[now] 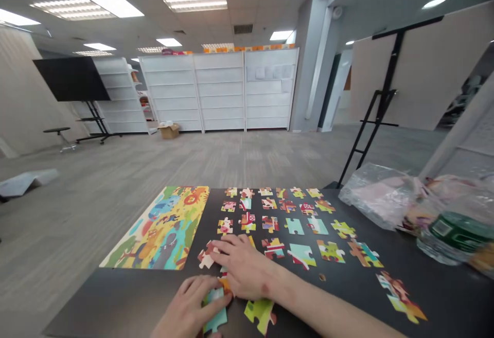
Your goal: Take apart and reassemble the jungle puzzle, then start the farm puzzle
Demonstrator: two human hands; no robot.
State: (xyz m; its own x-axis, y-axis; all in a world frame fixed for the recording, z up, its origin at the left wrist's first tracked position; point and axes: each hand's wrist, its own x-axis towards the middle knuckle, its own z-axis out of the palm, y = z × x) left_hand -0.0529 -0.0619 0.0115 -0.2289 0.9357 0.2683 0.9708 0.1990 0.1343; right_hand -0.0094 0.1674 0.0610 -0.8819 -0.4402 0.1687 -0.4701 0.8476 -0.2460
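My left hand (pixel 191 309) sits at the table's near edge, fingers curled over a teal puzzle piece (pixel 216 317) and pressing it down. My right hand (pixel 243 266) lies flat, fingers stretched out to the left, over joined pieces, with its fingertips at a brown-and-white piece (pixel 206 256). A green-yellow piece (pixel 260 313) lies just under my right wrist. Several loose jigsaw pieces (pixel 295 226) are spread in rows across the dark table (pixel 116 302). A finished colourful animal puzzle (pixel 165 227) lies at the left.
Clear plastic bags (pixel 380 194) and a green-labelled bottle (pixel 453 235) sit at the table's right end. Behind stand a black easel (pixel 380 101), white shelving (pixel 219 91), a dark screen on a stand (pixel 71 78) and a cardboard box (pixel 169 130) on the grey floor.
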